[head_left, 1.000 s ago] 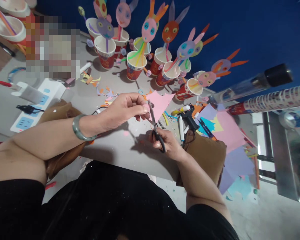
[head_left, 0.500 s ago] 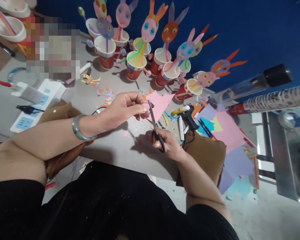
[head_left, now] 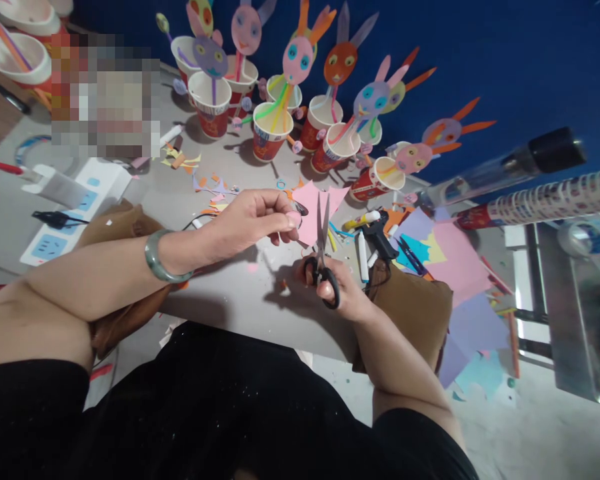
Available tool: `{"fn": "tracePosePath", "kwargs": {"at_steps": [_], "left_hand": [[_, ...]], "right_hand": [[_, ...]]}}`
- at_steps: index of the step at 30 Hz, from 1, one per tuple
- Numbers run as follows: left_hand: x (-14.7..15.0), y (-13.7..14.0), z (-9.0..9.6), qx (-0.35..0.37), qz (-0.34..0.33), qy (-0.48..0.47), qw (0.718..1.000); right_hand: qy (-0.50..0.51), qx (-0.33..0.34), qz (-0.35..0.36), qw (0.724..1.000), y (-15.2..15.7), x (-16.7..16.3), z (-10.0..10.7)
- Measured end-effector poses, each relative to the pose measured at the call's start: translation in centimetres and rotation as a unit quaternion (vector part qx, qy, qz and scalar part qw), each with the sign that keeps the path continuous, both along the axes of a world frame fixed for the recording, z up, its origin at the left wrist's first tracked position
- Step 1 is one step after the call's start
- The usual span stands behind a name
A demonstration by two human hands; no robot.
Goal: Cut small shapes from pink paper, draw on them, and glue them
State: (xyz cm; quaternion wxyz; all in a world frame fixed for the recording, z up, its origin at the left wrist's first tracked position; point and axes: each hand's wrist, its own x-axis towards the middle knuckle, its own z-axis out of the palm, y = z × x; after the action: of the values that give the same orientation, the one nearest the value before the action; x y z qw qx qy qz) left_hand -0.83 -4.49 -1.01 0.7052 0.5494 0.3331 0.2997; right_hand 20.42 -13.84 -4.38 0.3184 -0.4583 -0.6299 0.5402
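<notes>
My left hand (head_left: 260,217) is closed in a pinch on a small pink paper piece (head_left: 295,219), mostly covered by the thumb and fingers. In my right hand (head_left: 343,290) are black-handled scissors (head_left: 323,233), points upward, their blades slightly apart. The blades stand just right of the pinched piece, not touching it. Behind them a larger pink paper sheet (head_left: 307,200) with jagged cut edges lies on the table. A green bangle (head_left: 163,259) circles my left wrist.
Along the back stand several red paper cups (head_left: 273,137) with paper rabbit heads. Paper scraps (head_left: 215,183) lie left of centre. At right are a black glue gun (head_left: 383,237), markers (head_left: 363,257), coloured paper sheets (head_left: 457,253) and a stack of cups (head_left: 540,207). A power strip (head_left: 65,230) lies left.
The scissors have moved right, away from the pink piece, and their blades have parted. My left hand has shifted very slightly and keeps its pinch.
</notes>
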Motion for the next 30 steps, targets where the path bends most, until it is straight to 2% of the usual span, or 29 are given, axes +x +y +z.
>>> {"fn": "tracePosePath", "kwargs": {"at_steps": [3, 9, 13, 21, 26, 30], "left_hand": [[0.0, 0.0, 0.0, -0.004, -0.032, 0.015, 0.999], [0.1, -0.4, -1.1, -0.019, -0.152, 0.081, 0.985], [0.4, -0.6, -1.9, 0.003, -0.209, 0.092, 0.974], [0.5, -0.8, -2.4, 0.068, -0.216, 0.111, 0.968], [0.6, -1.0, -2.2, 0.036, -0.188, 0.097, 0.977], [0.5, -1.0, -1.6, -0.006, -0.146, 0.104, 0.984]], "right_hand": [[0.005, 0.0, -0.013, 1.0, -0.1, -0.1, 0.1], [0.009, 0.009, -0.165, 0.986, -0.2, -0.9, -0.3], [0.026, 0.037, -0.192, 0.98, -0.1, -1.3, -0.6], [0.044, 0.038, -0.182, 0.982, -0.3, -1.9, -0.8], [0.046, 0.022, -0.192, 0.98, -0.2, -1.8, -0.7], [0.056, 0.009, -0.226, 0.973, -0.2, -1.8, -0.9]]}}
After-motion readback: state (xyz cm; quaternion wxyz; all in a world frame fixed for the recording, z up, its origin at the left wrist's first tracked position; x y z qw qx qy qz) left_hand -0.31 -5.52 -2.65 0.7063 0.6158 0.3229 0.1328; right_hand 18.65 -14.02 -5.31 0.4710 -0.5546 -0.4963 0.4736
